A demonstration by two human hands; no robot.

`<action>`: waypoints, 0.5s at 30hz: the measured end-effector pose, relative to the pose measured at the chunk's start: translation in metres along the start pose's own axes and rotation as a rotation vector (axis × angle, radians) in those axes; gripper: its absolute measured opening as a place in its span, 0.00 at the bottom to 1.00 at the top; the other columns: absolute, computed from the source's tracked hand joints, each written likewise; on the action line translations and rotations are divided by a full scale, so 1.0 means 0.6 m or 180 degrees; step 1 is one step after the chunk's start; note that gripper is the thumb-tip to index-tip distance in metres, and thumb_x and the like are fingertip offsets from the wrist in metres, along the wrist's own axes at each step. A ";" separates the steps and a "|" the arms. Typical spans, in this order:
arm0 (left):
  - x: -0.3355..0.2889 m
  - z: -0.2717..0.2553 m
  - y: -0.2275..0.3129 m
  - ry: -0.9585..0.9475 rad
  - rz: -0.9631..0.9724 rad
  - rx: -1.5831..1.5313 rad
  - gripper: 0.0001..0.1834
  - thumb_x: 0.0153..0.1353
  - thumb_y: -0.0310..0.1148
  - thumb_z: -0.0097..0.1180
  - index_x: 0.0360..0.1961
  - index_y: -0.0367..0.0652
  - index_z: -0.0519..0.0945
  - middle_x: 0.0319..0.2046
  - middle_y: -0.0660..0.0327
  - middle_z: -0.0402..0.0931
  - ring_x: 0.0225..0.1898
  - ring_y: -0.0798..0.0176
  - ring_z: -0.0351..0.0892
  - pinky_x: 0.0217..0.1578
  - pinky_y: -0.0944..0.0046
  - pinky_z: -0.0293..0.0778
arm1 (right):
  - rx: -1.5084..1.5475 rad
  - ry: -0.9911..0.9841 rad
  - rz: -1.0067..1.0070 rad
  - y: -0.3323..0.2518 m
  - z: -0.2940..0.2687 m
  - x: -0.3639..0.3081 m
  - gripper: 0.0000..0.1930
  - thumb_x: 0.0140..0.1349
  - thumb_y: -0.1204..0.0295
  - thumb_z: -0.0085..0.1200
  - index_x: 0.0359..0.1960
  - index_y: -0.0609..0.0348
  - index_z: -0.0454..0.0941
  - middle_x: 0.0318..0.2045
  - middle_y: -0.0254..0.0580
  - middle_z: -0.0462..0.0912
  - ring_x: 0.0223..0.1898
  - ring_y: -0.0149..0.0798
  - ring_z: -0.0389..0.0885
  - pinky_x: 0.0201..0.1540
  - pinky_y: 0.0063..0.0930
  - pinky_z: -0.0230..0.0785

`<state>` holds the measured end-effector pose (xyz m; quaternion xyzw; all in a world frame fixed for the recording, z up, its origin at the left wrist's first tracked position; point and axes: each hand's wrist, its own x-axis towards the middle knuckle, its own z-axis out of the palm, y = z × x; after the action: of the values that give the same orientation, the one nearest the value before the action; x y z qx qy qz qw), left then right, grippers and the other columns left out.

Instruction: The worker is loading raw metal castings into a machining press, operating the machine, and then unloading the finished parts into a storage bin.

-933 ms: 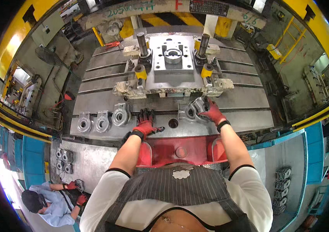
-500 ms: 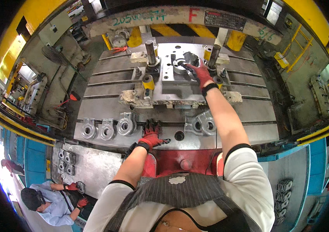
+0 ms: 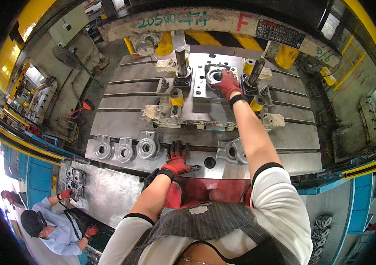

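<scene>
From here the slotted steel press bed (image 3: pixel 126 102) fills most of the view, w/ a worn beam (image 3: pixel 223 23) crossing the far side. Lower L, a grey metal table (image 3: pixel 108 190); beside it a co-worker (image 3: pixel 57 229), pale blue shirt & dark cap, one red-gloved hand at a cluster of metal pcs (image 3: pixel 75 179).

Mid-bed, the die set (image 3: pixel 212 108) w/ its bright top plate, a steel guide post each side. Lower R, partly behind the person's sleeve, stacked metal pcs (image 3: pixel 322 229).

Person's R hand (image 3: pixel 229 84), red glove, is out over the die; fingers bent against the R side of a metal ring (image 3: pixel 215 77) in the middle of the top plate. Can't tell if they're clamped on it or just touching. L hand (image 3: pixel 175 164), red glove w/ black fingertips, is palm-down nr the bed's front edge, fingers spread & released.

L of that hand: three ringed castings (image 3: pixel 147 145) in a row, apart from it. Two more castings (image 3: pixel 230 152) nr the R forearm, partly hidden. Btwn, closer to the L hand, a round hole (image 3: pixel 210 162).
</scene>
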<state>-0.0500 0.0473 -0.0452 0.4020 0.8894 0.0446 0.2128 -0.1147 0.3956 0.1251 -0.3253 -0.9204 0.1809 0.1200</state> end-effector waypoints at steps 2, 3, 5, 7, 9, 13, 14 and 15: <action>-0.001 0.002 0.001 0.0137 0.0062 -0.0111 0.63 0.34 0.62 0.62 0.67 0.57 0.39 0.66 0.45 0.21 0.65 0.32 0.20 0.62 0.38 0.30 | 0.0007 0.0135 0.0176 -0.002 0.005 -0.015 0.45 0.38 0.48 0.65 0.59 0.48 0.59 0.58 0.47 0.63 0.58 0.52 0.62 0.57 0.47 0.57; -0.002 0.003 0.000 0.0321 0.0099 -0.0103 0.63 0.34 0.62 0.62 0.68 0.57 0.39 0.66 0.45 0.21 0.65 0.33 0.20 0.62 0.38 0.29 | -0.0029 0.0220 0.0118 -0.007 0.004 -0.018 0.46 0.38 0.48 0.65 0.60 0.48 0.58 0.59 0.45 0.62 0.59 0.52 0.62 0.59 0.47 0.55; -0.002 0.003 -0.001 0.0024 -0.0042 -0.0136 0.64 0.34 0.62 0.63 0.68 0.57 0.37 0.66 0.45 0.21 0.66 0.34 0.19 0.62 0.39 0.29 | -0.0214 0.0180 0.0154 -0.018 -0.003 -0.025 0.47 0.40 0.47 0.63 0.62 0.48 0.55 0.62 0.43 0.59 0.61 0.52 0.59 0.62 0.49 0.48; 0.001 0.001 -0.004 0.0273 0.0163 -0.0220 0.65 0.34 0.62 0.63 0.67 0.57 0.36 0.66 0.45 0.21 0.66 0.35 0.18 0.62 0.39 0.28 | -0.0336 0.0004 0.0043 -0.019 -0.017 -0.040 0.49 0.42 0.46 0.61 0.64 0.50 0.51 0.64 0.47 0.53 0.65 0.54 0.49 0.65 0.50 0.41; 0.004 -0.002 -0.003 -0.0013 -0.0046 -0.0085 0.64 0.35 0.63 0.62 0.67 0.56 0.36 0.66 0.45 0.21 0.66 0.35 0.18 0.62 0.40 0.28 | -0.0174 -0.0059 -0.0104 -0.010 -0.024 -0.077 0.50 0.44 0.45 0.59 0.65 0.52 0.48 0.66 0.52 0.48 0.67 0.57 0.42 0.66 0.50 0.36; 0.013 -0.002 0.001 -0.0155 -0.0169 0.0222 0.62 0.37 0.67 0.58 0.67 0.55 0.37 0.66 0.45 0.22 0.66 0.36 0.19 0.62 0.39 0.29 | 0.0905 0.0195 -0.0895 0.040 -0.014 -0.227 0.44 0.50 0.46 0.55 0.64 0.54 0.51 0.62 0.57 0.55 0.64 0.57 0.51 0.64 0.45 0.43; 0.014 -0.004 -0.001 -0.0105 0.0013 0.0029 0.62 0.37 0.68 0.57 0.67 0.55 0.38 0.66 0.44 0.22 0.66 0.36 0.19 0.62 0.39 0.29 | 0.1160 0.0192 -0.1123 0.065 -0.014 -0.276 0.41 0.51 0.48 0.55 0.63 0.54 0.54 0.60 0.58 0.59 0.62 0.56 0.55 0.63 0.43 0.48; 0.014 -0.008 -0.008 -0.0010 0.0129 -0.0030 0.62 0.37 0.69 0.56 0.67 0.55 0.38 0.66 0.44 0.23 0.66 0.35 0.19 0.62 0.40 0.29 | 0.1318 0.0066 -0.1257 0.096 -0.019 -0.325 0.38 0.52 0.52 0.56 0.62 0.55 0.56 0.58 0.56 0.62 0.61 0.55 0.58 0.61 0.41 0.52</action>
<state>-0.0602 0.0507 -0.0448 0.4191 0.8806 0.0524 0.2150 0.0695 0.3150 0.0916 -0.1101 -0.9081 0.3347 0.2262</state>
